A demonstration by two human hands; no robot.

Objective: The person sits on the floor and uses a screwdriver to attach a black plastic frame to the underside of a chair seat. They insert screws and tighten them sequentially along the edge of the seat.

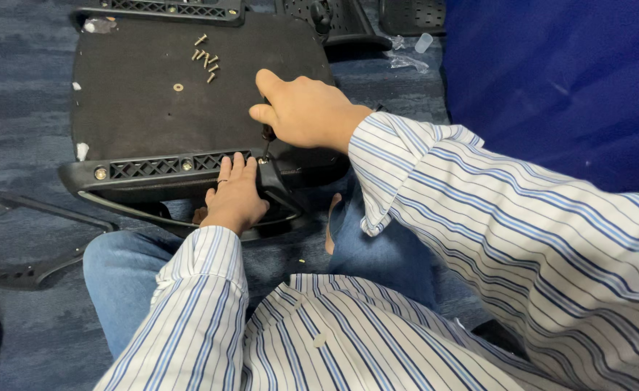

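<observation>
Head view, left edge: curved black armrest part (30,271) flat on the blue-grey carpet floor (15,87), well apart from both hands
Seat base: black upturned chair seat (145,108), underside up, resting across the lap and floor, near rim with a slotted grille band facing the body
Loose hardware: small cluster of brass-coloured screws (205,59) on the far part of the underside, one washer (179,87) just nearer, all apart from the hands
Left hand: left hand (234,197) spread over the near rim, fingers flat and pressed down on the black bracket (276,190) beside the grille; grip open-palmed, bracing, not wrapped round anything
Tool: screwdriver (268,139) nearly upright, dark handle hidden in the fist, thin shank showing below, tip at the bracket just right of the left fingertips
Right hand: right hand (306,112) above the rim, grip clamped on the screwdriver handle, thumb pointing left
Key relation: long axis of the tool from fist down to rim, slightly tilted toward the body; fastening point straight below the right fist, touching distance from the left fingers; right hand on the tool, left hand nearer the bracket
Fastener at tip: too small and shadowed to tell
Right edge: deep blue fabric panel (551,80) behind the striped sleeve (522,239)
</observation>
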